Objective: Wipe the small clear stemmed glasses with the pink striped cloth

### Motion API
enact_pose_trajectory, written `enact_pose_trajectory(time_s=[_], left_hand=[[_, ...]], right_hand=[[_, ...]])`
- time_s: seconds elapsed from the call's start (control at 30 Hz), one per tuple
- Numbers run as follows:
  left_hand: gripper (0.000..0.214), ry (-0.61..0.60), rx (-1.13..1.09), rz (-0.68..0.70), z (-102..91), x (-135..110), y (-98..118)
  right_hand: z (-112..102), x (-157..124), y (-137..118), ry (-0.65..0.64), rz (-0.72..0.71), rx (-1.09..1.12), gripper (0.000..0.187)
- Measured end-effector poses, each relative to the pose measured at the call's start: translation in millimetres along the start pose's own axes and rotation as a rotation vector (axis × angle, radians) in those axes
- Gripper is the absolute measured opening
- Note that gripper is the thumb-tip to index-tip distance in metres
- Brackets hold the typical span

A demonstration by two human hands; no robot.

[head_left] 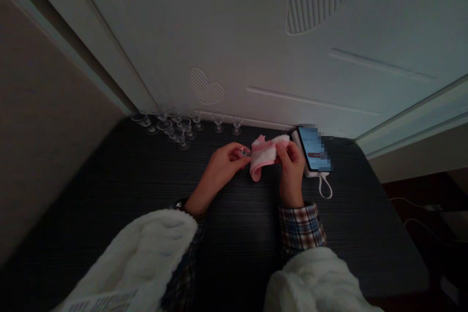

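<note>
The dark counter [109,195] has a long back edge that runs along a white panel [237,34]. Its left edge slants down to the lower left of the frame, and its right edge slants down to the lower right. There is wide room to move left of the left hand [224,163], and more on the right side. The back is tighter, because the panel stands right there.

The left grip pinches one small clear glass [244,152] in the middle of the frame. The right hand [292,168] grips one pink and white cloth [263,152], just beside that glass. I cannot tell if they touch.

I count about nine standing glasses [237,124] left of the middle, near the back edge. Seven crowd together and overlap; two stand apart. Right of the right hand, one phone [312,148] lies on one white block [310,174] with one white loop [331,190].
</note>
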State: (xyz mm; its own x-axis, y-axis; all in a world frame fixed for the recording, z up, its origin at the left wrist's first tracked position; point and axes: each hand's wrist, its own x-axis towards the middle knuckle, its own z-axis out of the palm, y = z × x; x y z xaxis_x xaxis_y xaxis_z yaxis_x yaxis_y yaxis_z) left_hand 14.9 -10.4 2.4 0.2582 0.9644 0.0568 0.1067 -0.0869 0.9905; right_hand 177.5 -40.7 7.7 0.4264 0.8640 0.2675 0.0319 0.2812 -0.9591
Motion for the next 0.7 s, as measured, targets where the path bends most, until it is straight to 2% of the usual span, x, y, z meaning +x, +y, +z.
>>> enact_pose_trajectory(time_s=[0.13,0.37,0.57,0.7], left_hand=[[0.021,0.017,-0.051,0.050,1.6,-3,11],[0.017,-0.029,-0.197,0.120,4.3,-10,27],[0.015,-0.131,-0.454,0.068,3.2,-14,32],[0.017,-0.176,-0.516,0.047,2.8,-14,35]], right_hand=[[0,0,1,-0.015,0.009,0.008,0.026],[1,0,1,-0.142,0.053,0.004,0.023],[3,-1,2,-0.230,0.071,0.042,0.029],[4,-2,2,-0.304,0.092,0.086,0.034]])
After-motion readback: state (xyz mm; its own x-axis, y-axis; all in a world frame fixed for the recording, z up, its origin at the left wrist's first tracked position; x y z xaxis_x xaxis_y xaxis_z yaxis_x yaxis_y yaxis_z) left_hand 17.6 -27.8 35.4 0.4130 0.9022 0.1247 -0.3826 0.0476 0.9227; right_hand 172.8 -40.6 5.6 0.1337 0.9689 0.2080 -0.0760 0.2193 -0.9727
